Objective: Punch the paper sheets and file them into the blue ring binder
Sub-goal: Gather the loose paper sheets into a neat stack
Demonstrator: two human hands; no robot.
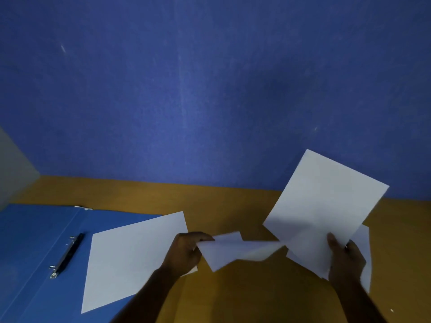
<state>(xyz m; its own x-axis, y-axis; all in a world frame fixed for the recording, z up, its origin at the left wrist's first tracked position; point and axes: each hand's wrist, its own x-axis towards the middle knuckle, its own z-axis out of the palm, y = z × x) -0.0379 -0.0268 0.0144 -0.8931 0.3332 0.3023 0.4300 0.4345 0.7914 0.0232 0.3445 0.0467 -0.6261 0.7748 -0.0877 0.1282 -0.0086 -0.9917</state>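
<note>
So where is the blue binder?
In the head view the blue ring binder lies open on the wooden table at the lower left, left of the left hand, with a white sheet overlapping it.

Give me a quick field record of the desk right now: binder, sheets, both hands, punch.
binder: blue ring binder lies open on the wooden desk, rings exposed
loose sheet: white sheet lies on the binder's right half, not on the rings
left hand: left hand pinches a bent sheet
right hand: right hand holds a raised sheet
punch: none in view
</note>
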